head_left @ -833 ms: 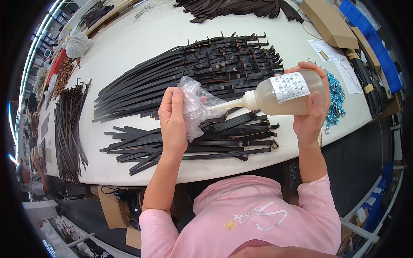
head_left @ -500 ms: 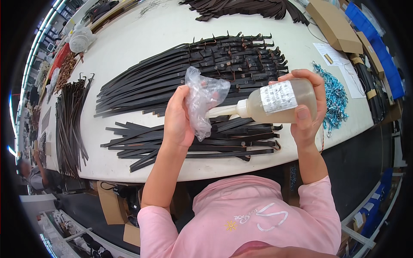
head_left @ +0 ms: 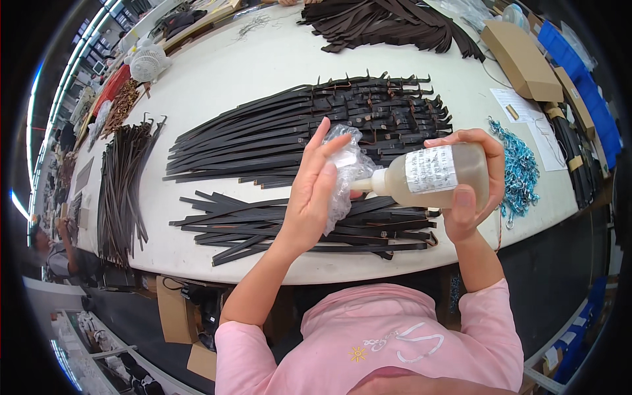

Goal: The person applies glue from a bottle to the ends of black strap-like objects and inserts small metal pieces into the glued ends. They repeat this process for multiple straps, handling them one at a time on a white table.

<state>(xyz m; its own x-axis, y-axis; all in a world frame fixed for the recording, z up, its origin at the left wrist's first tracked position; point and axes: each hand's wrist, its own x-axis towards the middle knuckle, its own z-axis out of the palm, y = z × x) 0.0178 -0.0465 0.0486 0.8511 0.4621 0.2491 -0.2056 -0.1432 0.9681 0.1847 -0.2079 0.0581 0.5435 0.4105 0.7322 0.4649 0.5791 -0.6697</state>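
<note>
A squeeze bottle (head_left: 403,172) with cloudy, pale yellowish contents and a white handwritten label lies tilted on its side, its nozzle toward the left. My right hand (head_left: 490,176) is wrapped round its base. Crumpled clear plastic film (head_left: 340,209) surrounds the nozzle tip, which is partly hidden in it. My left hand (head_left: 308,194) presses the film from the left, some fingers raised and stretched across it. Below both hands, black straps with metal pieces (head_left: 263,118) lie in a fanned pile, and a looser group of black straps (head_left: 263,220) rests nearer to me.
Blue chains with clasps (head_left: 517,164) lie at the right, beside paper sheets (head_left: 517,105) and a cardboard box (head_left: 517,59). Dark strap bundles (head_left: 128,184) hang over the left edge; brown strips (head_left: 395,23) lie at the back. A white fan (head_left: 146,62) stands far left.
My left hand has moved right with the film, its fingers now spread upward. The film is gathered closer round the nozzle, nearer the bottle's cap. The view has shifted slightly.
</note>
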